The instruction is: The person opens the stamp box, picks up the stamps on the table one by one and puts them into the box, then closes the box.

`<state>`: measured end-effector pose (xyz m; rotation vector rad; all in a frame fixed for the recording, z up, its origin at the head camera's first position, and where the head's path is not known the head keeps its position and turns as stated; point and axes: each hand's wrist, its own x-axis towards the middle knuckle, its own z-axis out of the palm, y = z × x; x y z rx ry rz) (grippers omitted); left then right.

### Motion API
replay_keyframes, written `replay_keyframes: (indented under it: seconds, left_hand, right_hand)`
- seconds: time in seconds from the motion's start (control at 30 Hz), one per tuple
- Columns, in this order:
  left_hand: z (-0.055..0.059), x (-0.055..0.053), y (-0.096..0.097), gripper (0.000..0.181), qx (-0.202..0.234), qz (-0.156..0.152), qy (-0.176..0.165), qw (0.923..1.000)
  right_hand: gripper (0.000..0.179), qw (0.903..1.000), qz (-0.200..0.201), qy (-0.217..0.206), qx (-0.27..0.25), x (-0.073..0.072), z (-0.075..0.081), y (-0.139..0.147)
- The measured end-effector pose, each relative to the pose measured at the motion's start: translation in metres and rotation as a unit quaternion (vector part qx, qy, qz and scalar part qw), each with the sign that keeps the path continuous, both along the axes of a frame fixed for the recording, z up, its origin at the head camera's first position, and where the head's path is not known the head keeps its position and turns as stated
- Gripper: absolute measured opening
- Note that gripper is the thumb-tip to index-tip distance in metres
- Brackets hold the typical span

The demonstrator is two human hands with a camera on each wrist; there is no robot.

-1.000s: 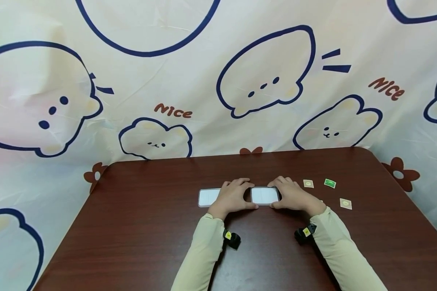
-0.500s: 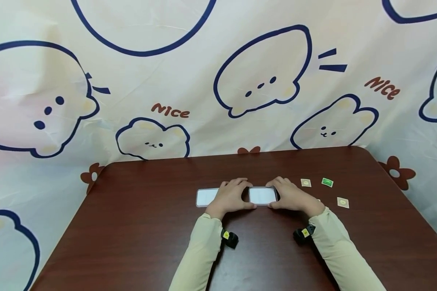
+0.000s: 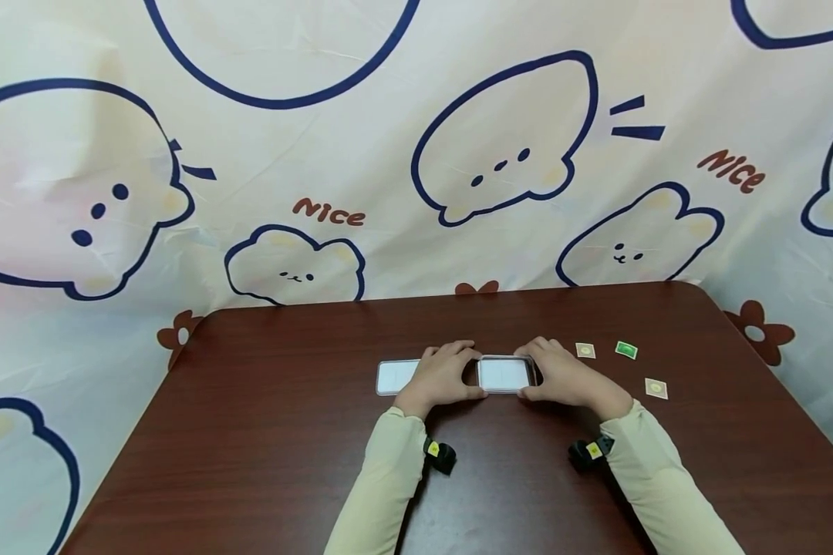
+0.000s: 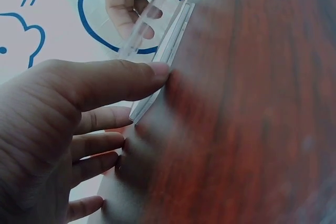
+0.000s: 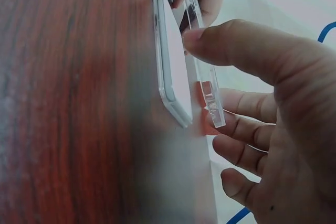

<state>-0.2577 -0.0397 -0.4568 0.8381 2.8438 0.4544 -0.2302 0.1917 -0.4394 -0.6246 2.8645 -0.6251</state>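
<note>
My left hand grips the near and far edges of a flat, clear-edged case base with a white inside, low at the table. My right hand pinches a clear plastic lid between thumb and fingers. In the right wrist view the lid stands apart from the white-filled base, with a gap between them. The left wrist view shows my left thumb along the base's edge and the clear lid tilted off it. A second white rectangular case lies left, partly hidden behind my left hand.
Right of my right hand lie a small beige card, a green card and another beige card. The brown wooden table meets a patterned cloth backdrop at its far edge.
My right hand has moved slightly right and up, and the clear lid now shows parted from the base. My left hand keeps its grip in nearly the same place.
</note>
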Motion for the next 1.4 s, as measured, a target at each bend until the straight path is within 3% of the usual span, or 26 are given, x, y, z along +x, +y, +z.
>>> replay_keyframes:
  seconds: [0.33,0.77,1.4]
  left_hand:
    - [-0.001,-0.001,0.000,0.060,-0.011,0.000,0.007,0.9999]
    - [-0.002,0.000,-0.003,0.060,-0.014,-0.003,-0.005,0.9999]
    - [0.000,-0.001,0.002,0.062,-0.006,0.002,-0.016,0.9999]
  right_hand:
    - [0.059,0.9997,0.006,0.025,0.003,0.020,0.005,0.000]
    - [0.053,0.9987,0.048,0.014,-0.012,0.051,0.007,-0.007]
    - [0.051,0.9973,0.073,0.008,0.001,0.071,0.003,0.000]
